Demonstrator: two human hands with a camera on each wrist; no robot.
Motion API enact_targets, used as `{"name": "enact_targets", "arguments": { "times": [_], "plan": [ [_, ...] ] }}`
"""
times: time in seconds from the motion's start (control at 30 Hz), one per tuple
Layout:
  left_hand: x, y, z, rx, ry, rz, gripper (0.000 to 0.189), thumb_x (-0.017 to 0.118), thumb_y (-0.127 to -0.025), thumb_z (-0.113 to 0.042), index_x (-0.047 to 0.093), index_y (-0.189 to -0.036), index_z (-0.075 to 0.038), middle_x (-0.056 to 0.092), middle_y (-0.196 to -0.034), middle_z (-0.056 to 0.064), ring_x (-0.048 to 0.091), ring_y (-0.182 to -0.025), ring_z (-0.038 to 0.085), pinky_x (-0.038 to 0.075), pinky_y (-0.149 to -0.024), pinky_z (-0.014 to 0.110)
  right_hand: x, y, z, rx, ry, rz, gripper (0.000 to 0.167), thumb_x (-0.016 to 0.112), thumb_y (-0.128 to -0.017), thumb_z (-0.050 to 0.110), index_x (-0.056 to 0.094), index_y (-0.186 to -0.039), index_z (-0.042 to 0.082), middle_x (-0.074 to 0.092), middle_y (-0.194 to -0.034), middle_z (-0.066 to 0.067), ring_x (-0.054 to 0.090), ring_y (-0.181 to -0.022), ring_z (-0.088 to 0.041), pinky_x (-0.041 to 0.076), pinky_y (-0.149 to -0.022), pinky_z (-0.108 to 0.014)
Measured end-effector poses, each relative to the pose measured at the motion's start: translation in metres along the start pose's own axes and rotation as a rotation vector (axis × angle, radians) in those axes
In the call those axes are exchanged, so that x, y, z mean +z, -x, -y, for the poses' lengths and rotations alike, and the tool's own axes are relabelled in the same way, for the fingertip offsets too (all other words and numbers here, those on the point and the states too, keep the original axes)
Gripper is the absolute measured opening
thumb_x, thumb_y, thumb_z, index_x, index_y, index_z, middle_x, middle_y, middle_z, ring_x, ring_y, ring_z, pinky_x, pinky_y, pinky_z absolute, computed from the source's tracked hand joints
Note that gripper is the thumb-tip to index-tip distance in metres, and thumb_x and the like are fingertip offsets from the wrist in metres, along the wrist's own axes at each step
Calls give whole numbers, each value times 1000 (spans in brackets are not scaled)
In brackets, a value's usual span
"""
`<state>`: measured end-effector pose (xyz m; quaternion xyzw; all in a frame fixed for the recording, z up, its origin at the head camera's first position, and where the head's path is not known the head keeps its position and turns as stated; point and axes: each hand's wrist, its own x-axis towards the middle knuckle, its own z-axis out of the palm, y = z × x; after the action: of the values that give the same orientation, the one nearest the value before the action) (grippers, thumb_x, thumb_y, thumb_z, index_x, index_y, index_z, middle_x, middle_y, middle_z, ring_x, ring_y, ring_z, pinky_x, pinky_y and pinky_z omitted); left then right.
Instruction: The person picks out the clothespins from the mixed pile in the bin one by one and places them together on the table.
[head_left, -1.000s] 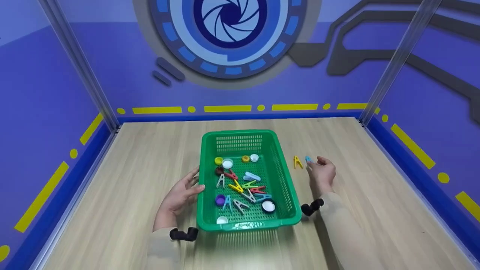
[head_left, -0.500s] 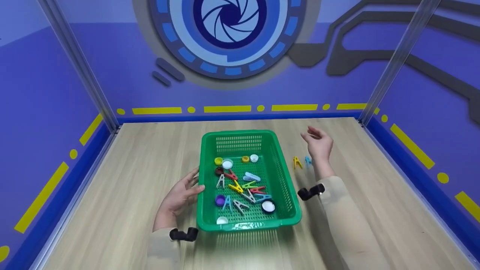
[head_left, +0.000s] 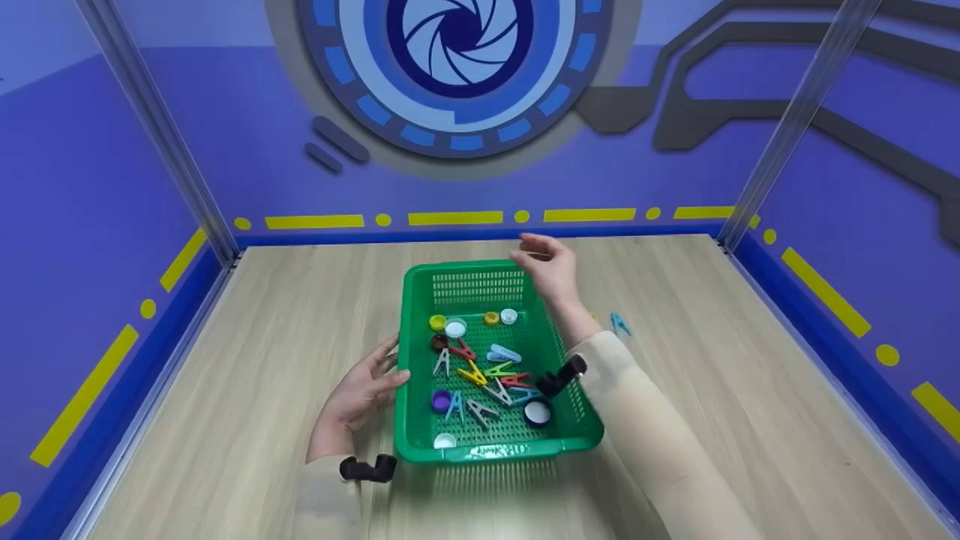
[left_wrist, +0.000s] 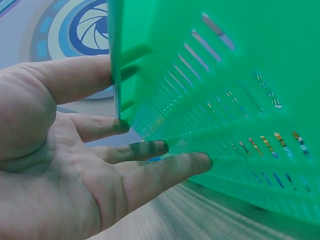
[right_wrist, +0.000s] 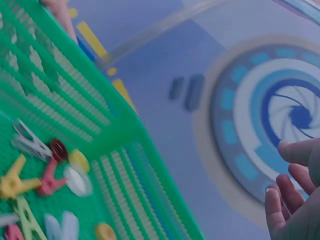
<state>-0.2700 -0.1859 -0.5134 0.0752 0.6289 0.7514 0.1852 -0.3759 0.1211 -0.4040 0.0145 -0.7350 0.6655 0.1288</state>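
Observation:
My left hand (head_left: pixel 361 394) holds the left side of a green plastic basket (head_left: pixel 495 452). In the left wrist view its thumb lies at the rim and its fingertips (left_wrist: pixel 197 164) touch the slotted outer wall. My right hand (head_left: pixel 553 274) hovers over the far right corner of the basket, fingers loosely bent, with nothing visible in them. Inside lie several clothespins, among them a yellow one (head_left: pixel 472 373) and a light blue one (head_left: pixel 504 354). Bottle caps are scattered among them, including a purple cap (head_left: pixel 441 400) and a black-rimmed white cap (head_left: pixel 537 412).
A blue clothespin (head_left: pixel 620 324) lies on the wooden table (head_left: pixel 315 300) right of the basket. The yellow clothespin beside it is almost wholly hidden by my right forearm (head_left: pixel 637 412). Blue panels (head_left: pixel 225 135) with metal corner posts enclose the table.
My right hand has left the blue clothespin on the table, moved away from me, then swung left over the basket's far corner. The left hand and basket stay put.

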Motion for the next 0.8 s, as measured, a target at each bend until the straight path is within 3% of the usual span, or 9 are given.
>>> {"name": "enact_targets", "arguments": {
  "times": [0.2,0.37,0.6,0.8],
  "plan": [
    [2,0,1,1,-10,-24,82,63,-102,-11,12,-166,-12,25,-168,24,53,-140,39,58,-101,42,28,3,-13,47,92,233,38,75,-93,10,69,-131,7,68,-131,-18,65,-120,-30,55,-100,-40],
    [4,0,1,-5,-18,-46,81,63,-102,-11,14,-166,-13,26,-168,23,50,-143,41,57,-102,44,35,6,-29,116,235,418,37,74,-95,12,69,-131,8,70,-131,-14,67,-118,-28,57,-98,-41],
    [2,0,0,0,-16,-29,80,60,-103,-9,12,-166,-13,26,-168,25,54,-140,39,58,-101,42,34,10,-45,255,705,573,30,82,-87,12,78,-116,7,75,-123,-11,70,-114,-27,59,-98,-43],
    [1,0,-1,-4,-22,-21,80,60,-103,-9,12,-167,-14,25,-168,24,55,-138,36,58,-101,43,39,15,-54,234,997,672,25,88,-82,16,81,-104,8,78,-111,-7,71,-103,-23,60,-94,-40]
  ]
}}
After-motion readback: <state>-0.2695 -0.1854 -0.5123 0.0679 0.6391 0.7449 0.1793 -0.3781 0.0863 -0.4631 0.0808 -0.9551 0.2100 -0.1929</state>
